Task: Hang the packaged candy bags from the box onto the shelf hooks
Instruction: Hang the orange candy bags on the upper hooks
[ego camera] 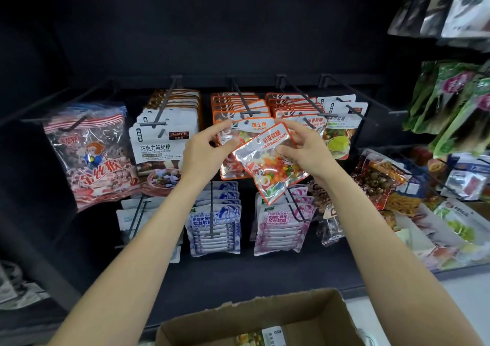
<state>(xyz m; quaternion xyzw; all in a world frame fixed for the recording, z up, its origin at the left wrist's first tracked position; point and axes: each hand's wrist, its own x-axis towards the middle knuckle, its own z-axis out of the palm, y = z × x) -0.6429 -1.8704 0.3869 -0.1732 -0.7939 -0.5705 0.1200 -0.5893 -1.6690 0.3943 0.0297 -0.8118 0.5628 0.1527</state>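
Head view: most hooks (245, 101) already carry bags, so the hanging looks well along. The left hand (204, 152) and right hand (305, 150) both pinch one tilted candy bag (270, 165), not yet hooked. The box (265, 321) below holds more bags.

Below the hands, the cardboard box (254, 321) is cut off by the bottom edge. Bags (445, 8) far up right of the hands are blurred, unreadable.

Black shelf (265, 274): candy bags (161, 144) hang on hooks (244, 99); none lie on base.
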